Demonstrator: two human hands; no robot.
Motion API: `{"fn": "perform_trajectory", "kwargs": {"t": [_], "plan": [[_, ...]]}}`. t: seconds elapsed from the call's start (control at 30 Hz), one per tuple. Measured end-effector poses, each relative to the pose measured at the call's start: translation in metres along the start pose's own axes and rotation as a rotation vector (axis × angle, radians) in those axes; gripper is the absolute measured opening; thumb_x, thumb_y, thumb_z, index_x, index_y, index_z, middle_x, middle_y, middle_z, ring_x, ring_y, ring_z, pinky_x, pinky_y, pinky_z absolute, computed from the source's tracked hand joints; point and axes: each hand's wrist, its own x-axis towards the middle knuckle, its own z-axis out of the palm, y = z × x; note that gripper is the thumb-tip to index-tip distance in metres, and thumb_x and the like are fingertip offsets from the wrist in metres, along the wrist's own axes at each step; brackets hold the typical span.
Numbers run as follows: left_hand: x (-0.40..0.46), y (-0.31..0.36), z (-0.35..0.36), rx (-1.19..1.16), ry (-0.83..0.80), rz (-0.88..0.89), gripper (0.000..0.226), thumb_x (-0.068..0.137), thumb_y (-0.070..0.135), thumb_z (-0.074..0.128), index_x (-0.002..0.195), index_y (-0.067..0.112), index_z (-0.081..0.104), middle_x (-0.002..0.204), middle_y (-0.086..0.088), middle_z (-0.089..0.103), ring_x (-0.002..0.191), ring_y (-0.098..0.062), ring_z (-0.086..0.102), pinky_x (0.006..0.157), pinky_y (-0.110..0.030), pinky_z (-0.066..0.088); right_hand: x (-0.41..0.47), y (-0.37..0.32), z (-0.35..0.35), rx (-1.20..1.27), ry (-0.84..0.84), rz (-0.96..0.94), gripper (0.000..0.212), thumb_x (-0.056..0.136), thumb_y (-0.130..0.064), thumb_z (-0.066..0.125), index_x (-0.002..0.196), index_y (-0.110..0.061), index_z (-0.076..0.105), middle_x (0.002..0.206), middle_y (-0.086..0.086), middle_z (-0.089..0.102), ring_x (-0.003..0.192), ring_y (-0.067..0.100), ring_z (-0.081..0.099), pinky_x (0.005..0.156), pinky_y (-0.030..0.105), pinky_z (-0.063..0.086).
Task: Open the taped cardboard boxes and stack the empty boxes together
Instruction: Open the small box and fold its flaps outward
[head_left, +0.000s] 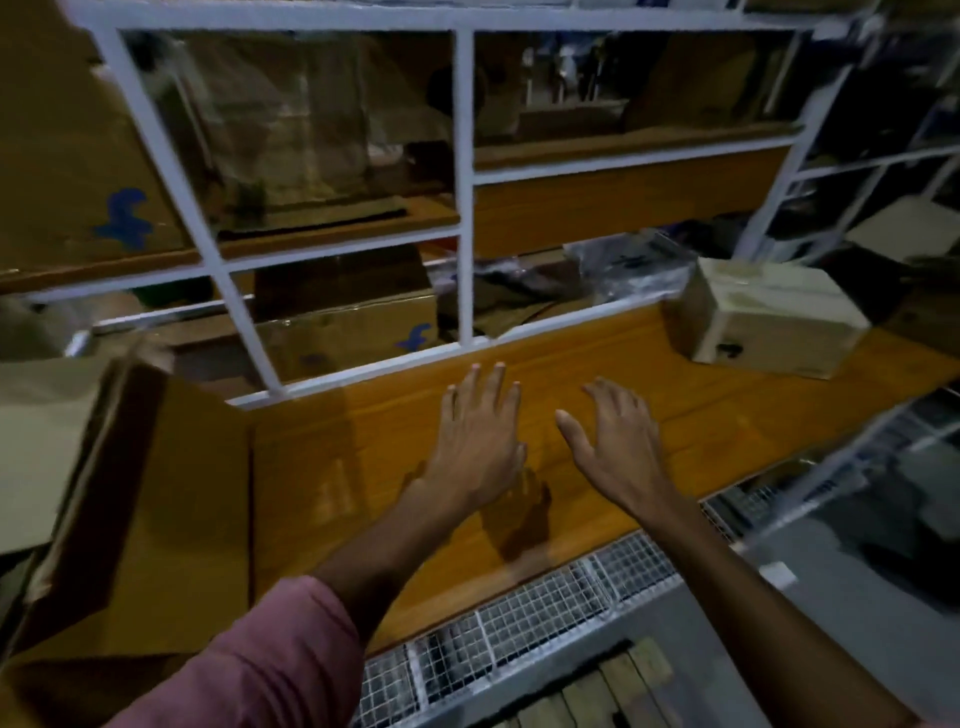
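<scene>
Both hands hang over the middle of the wooden table (701, 441), palms down, holding nothing. The left hand (475, 441) has its fingers straight and close together, pointing toward the far edge; the right hand (615, 447) is just beside it with fingers spread and slightly bent, thumb out to the left. A pink sleeve (260, 660) covers the left forearm. An open brown box (156, 499) sits at the table's left end, one flap standing up. A pale closed box (774, 317) rests near the far right corner, well apart from the hands. Behind the far edge stands a white frame (465, 156) with more cardboard boxes (343, 322) behind it. Wire mesh (519, 618) runs along the near edge
</scene>
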Motion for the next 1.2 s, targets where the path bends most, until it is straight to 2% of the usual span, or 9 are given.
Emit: {"fn": "perform_trajectory", "kwargs": {"t": [0.17,0.53,0.7,0.93,1.0,1.1,1.2], "plan": [[0.062,0.025,0.031,-0.028,-0.03,0.071,0.078,0.101,0.049,0.051,0.162,0.02,0.011,0.171,-0.007,-0.006,0.156,-0.033,-0.01,0.124,-0.058,0.007,0.017,0.064,0.008,0.001,-0.001,0.099,0.074,0.095,-0.073,0.029,0.144,-0.021,0.046,0.151,0.011,0.047,0.138,0.034,0.041,0.106,0.056,0.041],[0.195,0.095,0.08,-0.038,-0.111,0.23,0.077,0.102,0.051,0.047,0.161,0.019,0.01,0.171,-0.009,-0.003,0.156,-0.036,-0.007,0.123,-0.059,0.009,0.092,0.192,-0.014,0.007,0.052,0.259,0.077,0.093,-0.077,0.026,0.14,-0.02,0.049,0.146,0.01,0.051,0.135,0.032,0.043,0.105,0.057,0.042],[0.27,0.144,0.112,-0.028,-0.148,0.25,0.078,0.101,0.05,0.049,0.161,0.019,0.011,0.17,-0.01,-0.001,0.155,-0.037,-0.006,0.123,-0.06,0.007,0.14,0.27,-0.009,0.047,0.016,0.294,0.084,0.091,-0.082,0.021,0.141,-0.021,0.05,0.147,0.009,0.051,0.136,0.033,0.043,0.106,0.058,0.04],[0.391,0.23,0.161,0.046,-0.224,0.183,0.073,0.101,0.047,0.049,0.159,0.016,0.018,0.168,-0.013,0.007,0.154,-0.041,0.003,0.121,-0.062,0.015,0.227,0.391,-0.011,0.033,-0.073,0.31,0.083,0.091,-0.077,0.02,0.141,-0.018,0.05,0.147,0.013,0.048,0.135,0.037,0.042,0.106,0.055,0.039],[0.421,0.248,0.173,0.052,-0.244,0.178,0.073,0.101,0.047,0.047,0.159,0.014,0.017,0.168,-0.014,0.008,0.153,-0.041,0.004,0.12,-0.061,0.016,0.255,0.423,-0.011,-0.025,-0.058,0.293,0.078,0.095,-0.072,0.022,0.143,-0.017,0.049,0.151,0.014,0.045,0.139,0.039,0.038,0.109,0.056,0.036],[0.459,0.27,0.187,-0.006,-0.289,0.14,0.074,0.101,0.047,0.045,0.16,0.016,0.012,0.169,-0.011,0.002,0.154,-0.039,-0.003,0.122,-0.061,0.012,0.298,0.469,-0.012,-0.165,-0.067,0.223,0.068,0.101,-0.065,0.026,0.149,-0.02,0.042,0.163,0.012,0.029,0.15,0.04,0.023,0.115,0.062,0.025],[0.477,0.284,0.2,-0.001,-0.315,0.119,0.076,0.101,0.047,0.049,0.159,0.016,0.012,0.17,-0.009,0.0,0.155,-0.038,-0.003,0.122,-0.061,0.012,0.337,0.507,-0.015,-0.231,-0.129,0.215,0.066,0.103,-0.065,0.022,0.156,-0.027,0.031,0.169,0.01,0.017,0.154,0.041,0.011,0.119,0.066,0.014]]}}
